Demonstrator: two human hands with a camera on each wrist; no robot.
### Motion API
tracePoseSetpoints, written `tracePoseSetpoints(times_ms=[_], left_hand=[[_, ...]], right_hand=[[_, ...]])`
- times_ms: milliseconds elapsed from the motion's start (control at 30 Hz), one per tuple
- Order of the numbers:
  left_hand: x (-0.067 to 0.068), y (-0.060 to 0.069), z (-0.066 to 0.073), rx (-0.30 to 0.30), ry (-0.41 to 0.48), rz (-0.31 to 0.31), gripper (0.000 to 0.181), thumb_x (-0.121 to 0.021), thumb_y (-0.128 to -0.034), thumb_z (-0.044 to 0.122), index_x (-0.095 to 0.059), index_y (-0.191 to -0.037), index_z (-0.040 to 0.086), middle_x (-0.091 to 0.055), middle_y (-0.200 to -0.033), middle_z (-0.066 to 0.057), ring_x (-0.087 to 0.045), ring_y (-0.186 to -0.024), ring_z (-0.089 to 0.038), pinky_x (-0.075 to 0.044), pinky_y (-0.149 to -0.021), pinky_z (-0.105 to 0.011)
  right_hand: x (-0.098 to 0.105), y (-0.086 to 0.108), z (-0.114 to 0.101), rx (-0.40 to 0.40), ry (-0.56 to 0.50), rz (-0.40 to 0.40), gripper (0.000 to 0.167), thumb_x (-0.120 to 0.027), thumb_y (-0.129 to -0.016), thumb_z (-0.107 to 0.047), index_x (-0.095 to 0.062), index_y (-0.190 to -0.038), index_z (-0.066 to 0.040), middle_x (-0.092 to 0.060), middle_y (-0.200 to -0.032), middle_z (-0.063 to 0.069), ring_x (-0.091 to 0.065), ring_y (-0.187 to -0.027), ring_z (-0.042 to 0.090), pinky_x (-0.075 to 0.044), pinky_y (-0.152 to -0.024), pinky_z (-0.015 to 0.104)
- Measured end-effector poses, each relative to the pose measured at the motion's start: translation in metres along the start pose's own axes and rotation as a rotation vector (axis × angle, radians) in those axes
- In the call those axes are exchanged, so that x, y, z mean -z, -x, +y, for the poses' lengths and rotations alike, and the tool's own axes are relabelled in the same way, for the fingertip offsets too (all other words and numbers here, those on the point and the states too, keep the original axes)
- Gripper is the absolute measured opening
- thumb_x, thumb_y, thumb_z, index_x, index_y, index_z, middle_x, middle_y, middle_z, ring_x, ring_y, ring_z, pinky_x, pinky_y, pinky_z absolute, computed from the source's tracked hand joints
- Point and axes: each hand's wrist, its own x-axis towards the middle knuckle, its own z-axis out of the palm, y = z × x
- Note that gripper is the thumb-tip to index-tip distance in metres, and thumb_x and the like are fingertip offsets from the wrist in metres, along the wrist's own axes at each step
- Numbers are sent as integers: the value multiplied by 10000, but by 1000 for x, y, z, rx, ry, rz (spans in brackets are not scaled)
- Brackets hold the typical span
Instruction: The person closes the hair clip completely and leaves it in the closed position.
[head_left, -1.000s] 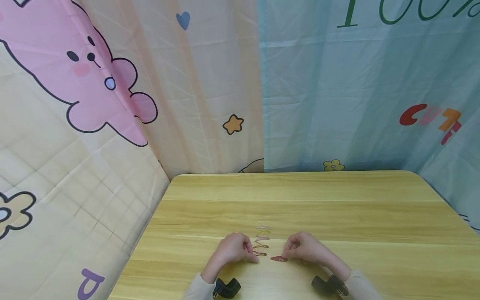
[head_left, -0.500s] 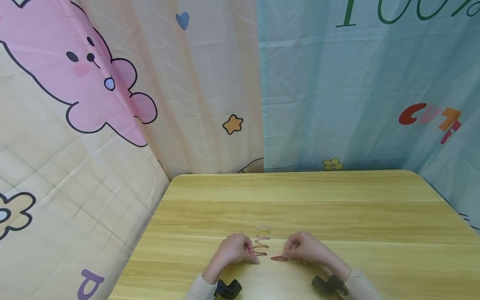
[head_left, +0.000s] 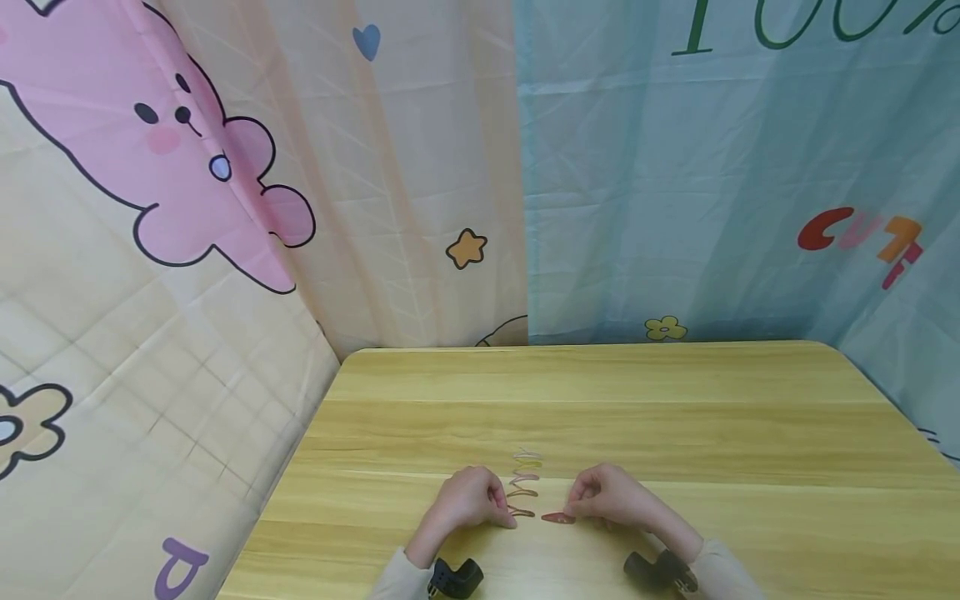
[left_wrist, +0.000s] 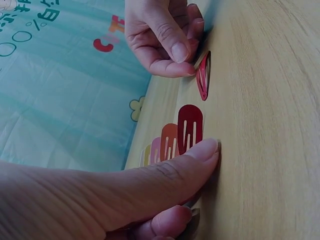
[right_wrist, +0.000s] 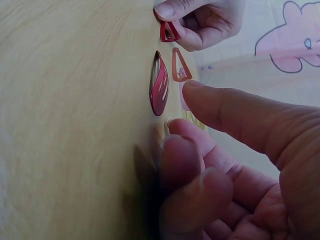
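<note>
Left hand (head_left: 474,496) is pinching dark-red snap clip (left_wrist: 190,125); red snap clip (right_wrist: 158,102) is lying on tabletop (head_left: 675,425), right hand (head_left: 609,493) poised just beside it, loosely curled, empty. Expecting light, springy, slick metal; favouring side edges, wide end.

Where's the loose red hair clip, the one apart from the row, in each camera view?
Head: the loose red clip is low in the picture, right of centre, at the left of the right hand.
Left wrist: the loose red clip is in the upper half, right of centre.
Right wrist: the loose red clip is in the upper half, near the middle across.
Shared landmark: the right hand.
</note>
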Motion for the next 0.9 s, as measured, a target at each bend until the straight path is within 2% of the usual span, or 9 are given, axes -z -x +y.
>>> tracePoseSetpoints(times_ms=[300,533,900], left_hand=[[-1,0,0,-5,-13,-5,266,-871,-651,303,-629,-587,213,-522,-577,160,-440,-529,-39,-366,-503,-229],[0,-1,0,-10,12,-5,242,-864,-659,311,-647,-600,223,-534,-583,172,-457,-532,-37,-375,-513,-227],[4,-1,6,-22,69,8,206,-844,-689,283,-657,-637,214,-537,-568,140,-470,-505,-49,-384,-496,-229]], right_hand=[[0,1,-1,16,7,-6,128,-723,-840,-163,-660,-787,-65,-582,-635,22,-456,-459,89,-361,-402,186],[-1,1,-2,0,24,5,149,-702,-863,-201,-663,-788,-78,-581,-632,23,-463,-465,102,-364,-404,201],[-2,2,-6,21,57,18,135,-696,-866,-217,-672,-800,-102,-607,-661,18,-496,-485,104,-387,-421,206]])
